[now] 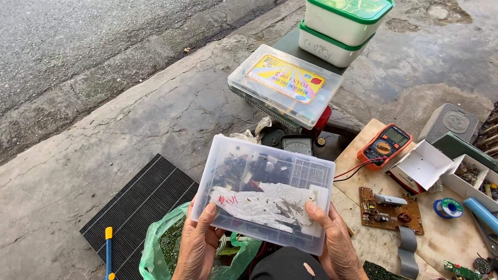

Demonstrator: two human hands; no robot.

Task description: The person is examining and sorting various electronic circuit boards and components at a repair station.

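Both hands hold a clear plastic compartment box (267, 171) in front of me, tilted a little. My left hand (198, 245) grips its near left corner with the thumb on the lid. My right hand (336, 243) grips the near right edge, thumb on top. Inside the box lie white strips of small parts and dark small components in several compartments. The lid is down.
A second clear box with a yellow label (285, 83) rests ahead, below two stacked white tubs with green lids (342, 26). To the right: an orange multimeter (385, 145), a brown circuit board (389, 210), small open cartons (423, 166), a solder spool (448, 207). A black ribbed grille (137, 207) and a green bag (161, 249) lie at left.
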